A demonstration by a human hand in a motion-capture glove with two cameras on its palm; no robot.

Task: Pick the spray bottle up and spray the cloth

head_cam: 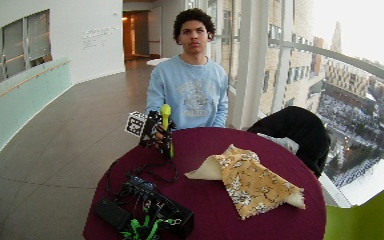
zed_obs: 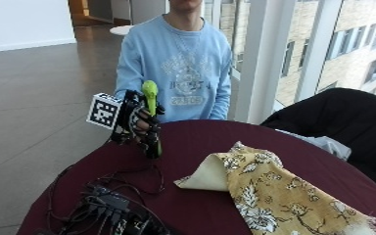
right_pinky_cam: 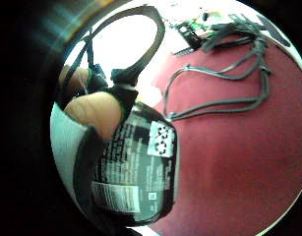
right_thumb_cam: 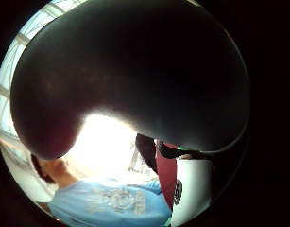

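The person's gloved right hand [zed_obs: 138, 123] holds the spray bottle [zed_obs: 152, 122] upright above the left side of the round counter [zed_obs: 194, 205], with the fingers [zed_obs: 148, 119] curled round its neck just under the bright green spray head. The bottle looks lifted clear of the counter, though the gap under its base is hard to read. The picking-up step seems done; the spraying is still ahead.

The cloth [zed_obs: 266, 188] lies to the right of the bottle, well apart from it, stretching toward the near right edge of the counter. The next move likely calls for carrying the bottle across, turning its nozzle toward the cloth and squeezing the trigger.

The bottle is dark and glossy, rounded in the body, with a printed label of small text [right_pinky_cam: 135, 172] seen close in the little finger side palm view. The cloth is soft and rumpled, mustard yellow with a white flower print, one corner folded over to show a plain cream underside. The counter wears a smooth maroon cover. A tangle of black cables and boxes [zed_obs: 109, 208] sits at the near left.
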